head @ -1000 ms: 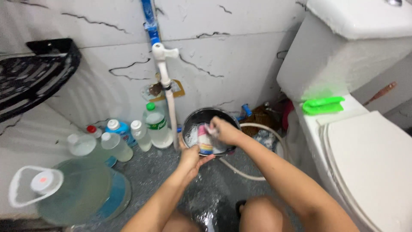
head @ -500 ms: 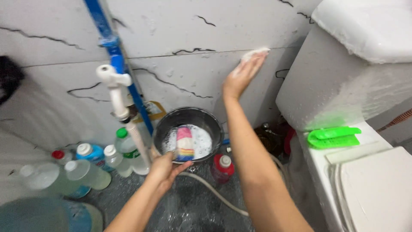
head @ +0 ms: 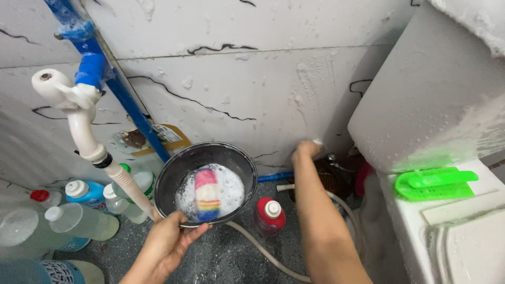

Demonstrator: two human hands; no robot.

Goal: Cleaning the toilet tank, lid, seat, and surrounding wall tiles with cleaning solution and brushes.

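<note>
Far left, low: clear plastic bottles with white caps [head: 79,221] stand clustered on the speckled grey floor [head: 231,257], one blue bottle [head: 87,193] among them. Above them a white plastic tap [head: 68,102] hangs off a blue pipe [head: 113,84], with a ribbed white hose running down.

Left hand [head: 165,244]: I see it holding the round black bowl [head: 173,176] from below at the near rim, thumb over the edge, fingers curled under the base. The grip is closed on the bowl. The bowl tilts toward the camera. Inside lie white suds and a small striped sponge, pink on top with rainbow bands [head: 206,194], just beyond the thumb and not touching it.

Handling, my judgement: the bowl looks light and stiff, but wet and soapy, so slippery. The rim pinch with support beneath seems the safest hold. The sponge should be soft, light and sodden.

Centre: a red bottle with a white cap [head: 269,215] stands on the floor beside a pale hose [head: 263,250].

Right hand [head: 306,151]: pressed low against the sudsy white marbled wall tile [head: 252,68], fingers closed around something pale. I cannot tell what it is.

Far right: white toilet tank [head: 421,100], green plastic brush [head: 434,183] on its ledge.
</note>
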